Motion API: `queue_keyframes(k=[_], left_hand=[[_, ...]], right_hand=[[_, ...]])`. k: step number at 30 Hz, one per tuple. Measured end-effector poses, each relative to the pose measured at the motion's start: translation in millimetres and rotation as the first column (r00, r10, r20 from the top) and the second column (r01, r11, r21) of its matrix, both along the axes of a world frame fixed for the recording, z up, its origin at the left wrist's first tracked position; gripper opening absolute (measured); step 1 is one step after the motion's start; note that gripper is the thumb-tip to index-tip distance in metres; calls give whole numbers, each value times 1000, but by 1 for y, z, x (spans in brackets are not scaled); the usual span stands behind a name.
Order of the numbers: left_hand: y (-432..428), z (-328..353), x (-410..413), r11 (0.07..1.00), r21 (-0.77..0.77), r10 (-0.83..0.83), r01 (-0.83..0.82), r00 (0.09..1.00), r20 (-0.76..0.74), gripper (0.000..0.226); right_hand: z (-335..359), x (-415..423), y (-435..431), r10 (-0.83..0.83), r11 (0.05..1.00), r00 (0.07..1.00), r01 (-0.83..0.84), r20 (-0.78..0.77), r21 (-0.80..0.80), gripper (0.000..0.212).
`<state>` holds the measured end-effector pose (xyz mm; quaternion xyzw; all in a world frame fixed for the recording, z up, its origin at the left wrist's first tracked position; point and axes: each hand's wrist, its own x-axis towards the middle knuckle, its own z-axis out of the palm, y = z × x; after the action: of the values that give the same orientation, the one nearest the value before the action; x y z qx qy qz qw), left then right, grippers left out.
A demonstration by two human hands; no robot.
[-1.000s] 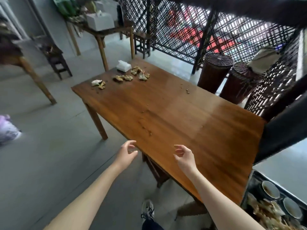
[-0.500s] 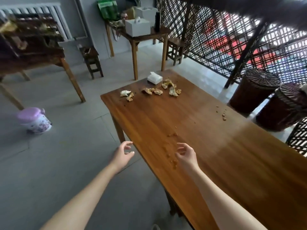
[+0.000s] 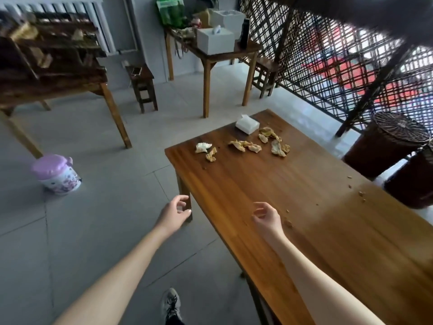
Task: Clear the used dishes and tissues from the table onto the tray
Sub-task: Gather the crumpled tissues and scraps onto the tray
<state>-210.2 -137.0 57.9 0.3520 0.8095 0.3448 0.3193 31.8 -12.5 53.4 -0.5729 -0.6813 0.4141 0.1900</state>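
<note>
Both grips are hanging loosely apart, holding nothing, the left hand [image 3: 174, 212] hovering beside the desk [image 3: 257, 195] and the right hand [image 3: 267, 215] over it. The crumpled tissues [image 3: 244, 146] are lying scattered at the far end, well apart from both hands. A single hurried grab is probably risking missed pieces or dropped scraps, the tray being out of view.

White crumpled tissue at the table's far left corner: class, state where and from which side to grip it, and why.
Pinch its raised folds from above. The white tissue lies low on the table, a stained tissue close beside it, so a sideways approach would likely push it.
</note>
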Motion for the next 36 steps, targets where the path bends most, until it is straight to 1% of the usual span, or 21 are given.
queue_keyframes(k=[5,9,12,15,22,25,28,31,33,36], left_hand=[[34,7,-88,1000,13,-16,16,1000,-23,38],[62,2,-131,995,-29,-92,92,995,-22,37],[84,-5,-146,990,-63,-129,130,992,7,39],[106,-16,-152,979,-79,-189,191,982,26,40],[167,-39,-163,955,-116,-276,273,961,-3,45],[197,-49,-166,940,-161,-310,301,950,-37,55],[229,-57,-168,932,-188,-334,311,936,-106,75],[260,-65,-172,917,-217,-376,333,904,-201,92],[280,-73,-172,896,-270,-414,353,884,-218,97],[306,-84,-165,847,-344,-497,404,833,-244,97]], right_hand=[[3,-88,20,-33,999,999,33,-19,-5,33],[-5,-132,21,-88,996,996,87,-26,-34,31],[-15,-144,24,-172,983,985,171,-4,-68,31],[-21,-152,37,-222,973,975,221,-8,-60,31],[-32,-154,81,-310,950,951,310,10,-43,28],[-42,-153,101,-351,934,936,351,4,-62,28],[-51,-153,122,-377,923,926,376,9,-84,29],[-58,-150,143,-399,913,917,397,2,-99,29],[-61,-144,161,-413,905,911,412,12,-108,28],[-65,-130,186,-429,895,903,430,36,-122,27]])
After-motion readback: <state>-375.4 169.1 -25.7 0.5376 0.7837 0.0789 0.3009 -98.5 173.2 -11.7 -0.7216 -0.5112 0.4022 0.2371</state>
